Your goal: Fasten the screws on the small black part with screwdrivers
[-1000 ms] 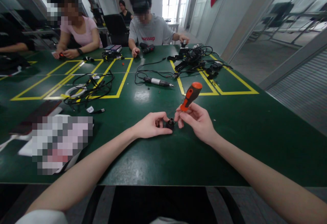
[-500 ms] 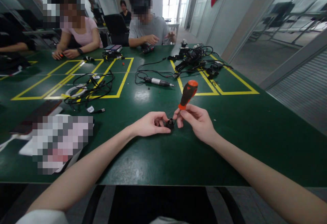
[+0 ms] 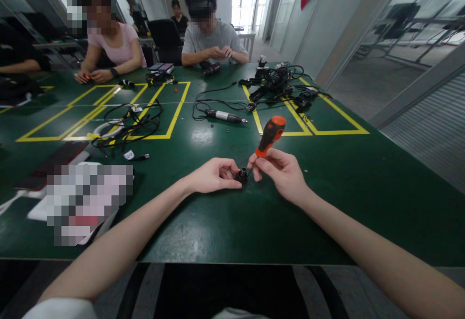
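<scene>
In the head view, your left hand [image 3: 210, 176] pinches the small black part [image 3: 242, 178] between thumb and fingers, on the worktop [image 3: 174, 234] in front of you. Your right hand [image 3: 288, 176] grips the screwdriver [image 3: 271, 137] low down, thumb against fingers, with the orange-and-grey handle leaning up and to your right. Its thin shaft slants down to the side of the part; you can't tell whether the tip touches it.

As for progress, the part is steadied and the tool is brought up to it. Whether anything on it is loosened or fastened doesn't show, nor how much is left. The powered driver [image 3: 223, 116] lies beyond your hands, out of your grip, with a tiny piece [image 3: 227, 130] near it.

Compared with half a second ago, your screwdriver handle leans further right, while the part stays nearly in place. Across from you, the grey-shirted person [image 3: 216, 35] now has both hands together.
</scene>
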A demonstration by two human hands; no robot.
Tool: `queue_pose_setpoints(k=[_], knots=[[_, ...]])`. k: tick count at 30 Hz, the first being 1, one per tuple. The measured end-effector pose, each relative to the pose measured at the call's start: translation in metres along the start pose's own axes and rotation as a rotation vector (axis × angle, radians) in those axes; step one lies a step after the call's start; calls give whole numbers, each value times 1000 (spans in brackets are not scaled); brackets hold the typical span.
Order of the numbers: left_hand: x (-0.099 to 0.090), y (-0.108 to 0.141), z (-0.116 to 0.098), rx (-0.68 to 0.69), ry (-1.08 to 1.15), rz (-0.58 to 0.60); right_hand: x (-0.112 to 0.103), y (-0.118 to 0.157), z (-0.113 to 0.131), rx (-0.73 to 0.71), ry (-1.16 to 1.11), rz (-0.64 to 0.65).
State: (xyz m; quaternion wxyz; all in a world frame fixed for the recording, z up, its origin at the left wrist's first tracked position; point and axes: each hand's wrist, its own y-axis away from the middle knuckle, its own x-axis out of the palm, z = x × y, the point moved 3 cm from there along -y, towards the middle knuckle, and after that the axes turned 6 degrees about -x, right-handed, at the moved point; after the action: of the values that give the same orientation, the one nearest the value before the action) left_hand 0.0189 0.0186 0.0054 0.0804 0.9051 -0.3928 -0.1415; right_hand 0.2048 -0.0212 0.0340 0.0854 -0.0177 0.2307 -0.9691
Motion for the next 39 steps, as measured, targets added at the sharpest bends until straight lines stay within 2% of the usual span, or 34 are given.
queue_pose_setpoints(k=[10, 19, 29, 35, 39], knots=[[0, 0, 0, 29, 5, 14, 1, 1, 1, -15, 7, 2], [3, -1, 0, 33, 7, -28, 0, 1, -1, -4, -13, 29], [3, 0, 1, 34, -20, -38, 0, 0, 1, 7, 17, -9], [3, -1, 2, 41, -16, -32, 2, 0, 1, -19, -59, 42], [3, -1, 3, 32, -26, -37, 2, 1, 1, -26, -62, 20]])
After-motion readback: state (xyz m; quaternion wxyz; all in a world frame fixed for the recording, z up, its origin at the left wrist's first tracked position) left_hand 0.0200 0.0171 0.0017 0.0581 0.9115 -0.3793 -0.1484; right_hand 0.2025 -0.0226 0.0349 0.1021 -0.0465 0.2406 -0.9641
